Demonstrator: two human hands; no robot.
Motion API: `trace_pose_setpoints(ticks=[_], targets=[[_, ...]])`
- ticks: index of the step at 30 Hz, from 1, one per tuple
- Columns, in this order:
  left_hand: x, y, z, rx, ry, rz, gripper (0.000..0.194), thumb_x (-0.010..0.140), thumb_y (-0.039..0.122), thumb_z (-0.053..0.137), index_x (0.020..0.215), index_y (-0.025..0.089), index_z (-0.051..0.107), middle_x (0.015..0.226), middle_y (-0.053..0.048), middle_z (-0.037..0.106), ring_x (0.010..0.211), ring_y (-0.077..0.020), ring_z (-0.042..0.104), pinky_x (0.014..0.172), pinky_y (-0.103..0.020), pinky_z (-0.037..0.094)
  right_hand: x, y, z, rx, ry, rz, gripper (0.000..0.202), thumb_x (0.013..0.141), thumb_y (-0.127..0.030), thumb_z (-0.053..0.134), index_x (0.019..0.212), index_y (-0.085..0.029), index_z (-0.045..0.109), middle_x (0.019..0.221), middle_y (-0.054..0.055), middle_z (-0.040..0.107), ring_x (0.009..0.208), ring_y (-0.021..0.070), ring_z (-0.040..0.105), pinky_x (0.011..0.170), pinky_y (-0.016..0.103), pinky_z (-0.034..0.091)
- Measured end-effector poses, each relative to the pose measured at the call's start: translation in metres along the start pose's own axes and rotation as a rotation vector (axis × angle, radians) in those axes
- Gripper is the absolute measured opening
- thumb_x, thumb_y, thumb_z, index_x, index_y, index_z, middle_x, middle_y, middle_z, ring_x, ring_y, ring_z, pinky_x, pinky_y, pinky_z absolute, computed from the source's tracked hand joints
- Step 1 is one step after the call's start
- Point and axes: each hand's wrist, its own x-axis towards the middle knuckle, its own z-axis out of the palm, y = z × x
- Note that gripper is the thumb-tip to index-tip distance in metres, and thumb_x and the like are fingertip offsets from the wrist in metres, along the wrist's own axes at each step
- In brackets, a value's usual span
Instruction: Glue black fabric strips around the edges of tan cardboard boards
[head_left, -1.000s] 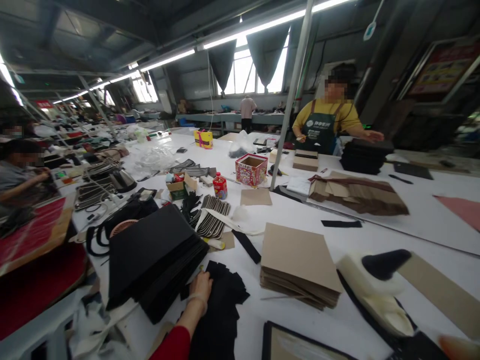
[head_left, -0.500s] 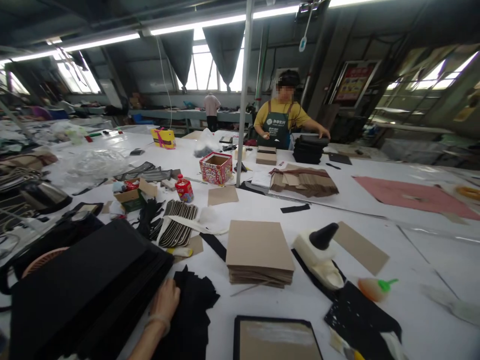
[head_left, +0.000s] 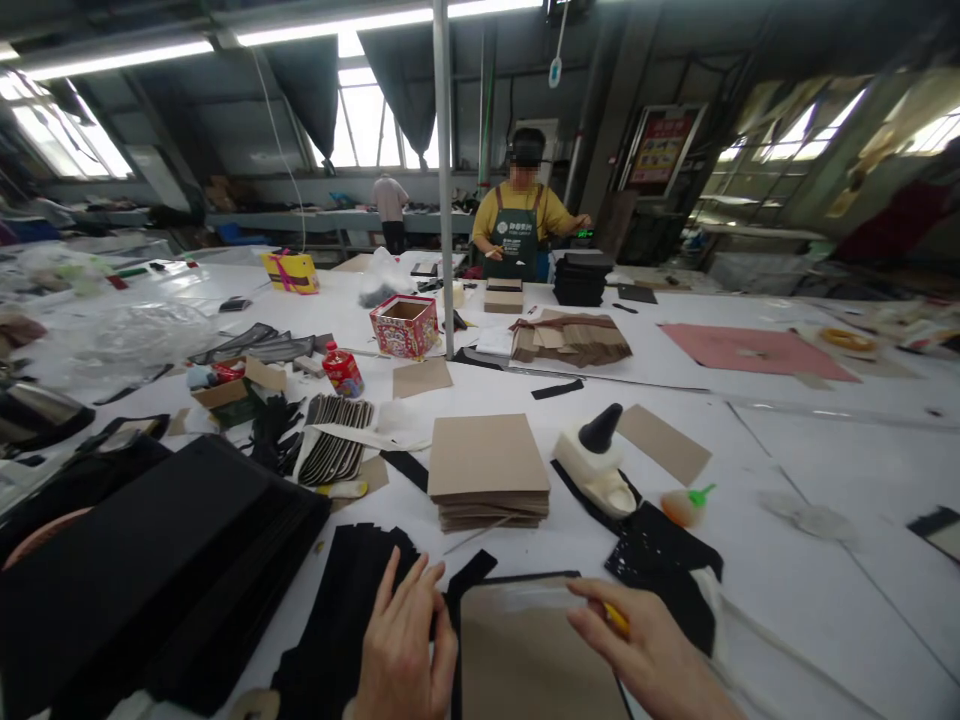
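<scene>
My left hand (head_left: 409, 640) is at the left edge of a grey-brown board (head_left: 532, 660) with a black border. Its thumb and index finger are closed on a short black fabric strip (head_left: 474, 570), which reaches over the board's upper left corner; the other fingers point up. Left of it lies a pile of black fabric strips (head_left: 341, 590). Over the board's right side, my right hand (head_left: 641, 635) is curled round a yellow-handled tool (head_left: 616, 619), most of it hidden by the fingers. A pale, shiny smear runs along the board's top.
Beyond the board stands a stack of grey-brown boards (head_left: 489, 460). A white bottle with a black cone (head_left: 596, 460) and an orange container with a green tip (head_left: 684, 507) are to the right. Large black panels (head_left: 150, 560) fill the left. A co-worker (head_left: 517, 220) stands across the table.
My left hand has come right from the black strips to the board, bringing one strip. My right hand has entered with the yellow-handled tool. The view has turned right.
</scene>
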Motion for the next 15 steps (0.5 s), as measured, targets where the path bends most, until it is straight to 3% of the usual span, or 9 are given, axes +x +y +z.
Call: trace_pose_setpoints(ticks=[4,5,7,8,9,11,13,15], targets=[[-0.005,0.024,0.007,-0.057,-0.017,0.121,0.028,0.074,0.002,0.051,0.098,0.015,0.055,0.098,-0.009,0.073,0.112,-0.0202,0.062,0.117,-0.042,0.022,0.001,-0.026,0.001,0.053,-0.126,-0.003,0.055,0.078,-0.046,0.065,0.126,-0.019,0.058,0.084,0.002,0.067,0.076,0.0193,0.059,0.071,0.026,0.046],[-0.008,0.027,0.01,-0.095,-0.015,0.141,0.029,0.073,0.001,0.051,0.097,0.016,0.056,0.097,-0.008,0.073,0.111,-0.0199,0.062,0.117,-0.042,0.023,0.001,-0.027,0.002,0.072,-0.133,-0.028,0.048,0.076,-0.04,0.067,0.12,-0.02,0.061,0.083,0.0,0.065,0.076,0.0181,0.057,0.071,0.025,0.044],[-0.013,0.033,0.014,-0.227,-0.034,0.135,0.032,0.072,0.0,0.052,0.097,0.019,0.056,0.099,-0.005,0.073,0.11,-0.0195,0.063,0.117,-0.042,0.025,-0.001,-0.028,0.004,0.107,-0.138,-0.086,0.016,0.077,-0.03,0.064,0.088,-0.019,0.067,0.075,-0.002,0.06,0.072,0.0155,0.052,0.067,0.023,0.04],[-0.014,0.035,0.016,-0.335,-0.075,0.075,0.031,0.074,0.003,0.054,0.099,0.021,0.056,0.103,-0.004,0.072,0.112,-0.0199,0.061,0.116,-0.042,0.027,-0.003,-0.029,0.005,0.129,-0.151,-0.111,0.011,0.079,-0.027,0.061,0.072,-0.019,0.062,0.069,-0.003,0.056,0.069,0.0145,0.05,0.065,0.023,0.038],[-0.013,0.038,0.017,-0.49,-0.161,-0.012,0.029,0.076,0.009,0.057,0.102,0.022,0.055,0.109,-0.004,0.07,0.115,-0.021,0.059,0.113,-0.042,0.031,-0.006,-0.029,0.005,0.15,-0.17,-0.129,0.019,0.079,-0.026,0.057,0.062,-0.019,0.054,0.066,-0.004,0.052,0.067,0.0139,0.048,0.064,0.023,0.036],[-0.009,0.045,0.02,-0.9,-0.397,-0.245,0.037,0.08,0.033,0.062,0.114,0.024,0.05,0.116,-0.007,0.066,0.115,-0.0237,0.058,0.105,-0.041,0.041,-0.013,-0.03,0.005,0.184,-0.231,-0.118,0.024,0.079,-0.025,0.055,0.058,-0.02,0.045,0.063,-0.004,0.049,0.066,0.0136,0.046,0.063,0.022,0.034],[-0.003,0.051,0.024,-1.275,-0.623,-0.458,0.059,0.074,0.053,0.065,0.122,0.023,0.046,0.109,-0.009,0.066,0.106,-0.0239,0.061,0.096,-0.038,0.046,-0.02,-0.028,0.003,0.198,-0.293,-0.068,0.02,0.078,-0.025,0.053,0.061,-0.021,0.044,0.065,-0.004,0.049,0.068,0.0142,0.046,0.064,0.022,0.034],[0.0,0.054,0.03,-1.474,-0.772,-0.613,0.057,0.067,0.059,0.07,0.108,0.022,0.056,0.089,-0.004,0.066,0.087,-0.0195,0.062,0.085,-0.033,0.047,-0.024,-0.02,0.002,0.19,-0.288,-0.015,0.02,0.078,-0.027,0.051,0.061,-0.021,0.043,0.063,-0.004,0.045,0.067,0.0142,0.044,0.062,0.022,0.032]])
